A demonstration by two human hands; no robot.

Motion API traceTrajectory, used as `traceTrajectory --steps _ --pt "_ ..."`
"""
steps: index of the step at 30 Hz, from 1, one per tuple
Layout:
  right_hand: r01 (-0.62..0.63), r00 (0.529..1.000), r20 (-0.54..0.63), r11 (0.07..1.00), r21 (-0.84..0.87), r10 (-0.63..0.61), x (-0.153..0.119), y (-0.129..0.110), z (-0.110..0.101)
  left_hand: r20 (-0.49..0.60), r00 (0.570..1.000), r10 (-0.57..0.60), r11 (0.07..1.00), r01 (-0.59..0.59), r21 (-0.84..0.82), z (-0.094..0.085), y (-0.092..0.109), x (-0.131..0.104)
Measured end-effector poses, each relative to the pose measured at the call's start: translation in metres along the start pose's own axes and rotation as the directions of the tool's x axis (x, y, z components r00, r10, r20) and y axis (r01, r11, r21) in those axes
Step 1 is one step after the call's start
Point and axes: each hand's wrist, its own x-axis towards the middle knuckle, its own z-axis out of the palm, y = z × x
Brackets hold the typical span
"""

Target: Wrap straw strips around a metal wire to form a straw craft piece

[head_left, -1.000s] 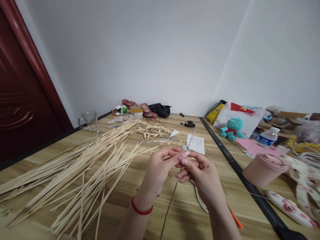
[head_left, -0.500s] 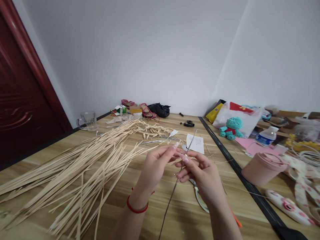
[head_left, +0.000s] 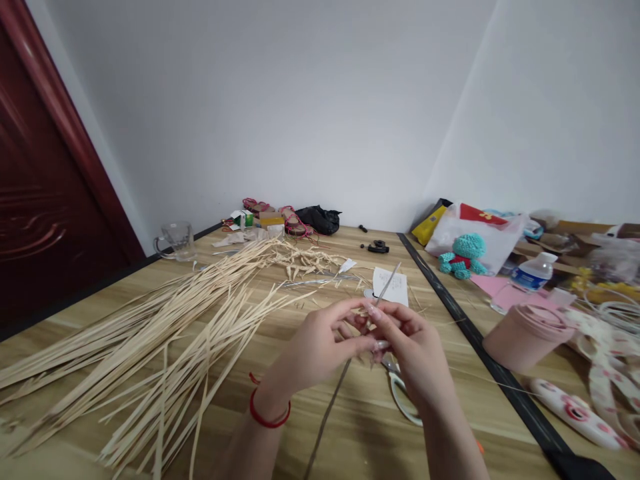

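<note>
Wire (head_left: 333, 397) pinched in my right hand (head_left: 420, 347), left hand (head_left: 317, 347) fingers bunched up close, can't tell if they're gripping. Scissors (head_left: 400, 398) just beside right fingers, straw (head_left: 200, 293) off left.

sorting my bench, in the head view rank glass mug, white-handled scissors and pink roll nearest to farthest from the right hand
1. White-handled scissors: just beneath the right hand, partly hidden by it.
2. Pink roll: off to its right.
3. Glass mug: farthest, away on the left.
</note>
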Motion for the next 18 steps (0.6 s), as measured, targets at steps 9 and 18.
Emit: traceTrajectory --steps 9,18 --pt "0.085 0.993 -0.066 0.989 -0.121 -0.093 0.003 0.002 -0.004 -0.134 0.989 0.07 0.982 -0.044 0.182 -0.004 -0.001 0.003" --pt "0.088 0.99 -0.102 0.994 -0.064 -0.094 0.007 0.003 -0.012 -0.166 0.963 0.21 0.928 -0.143 0.345 -0.006 -0.002 0.0"
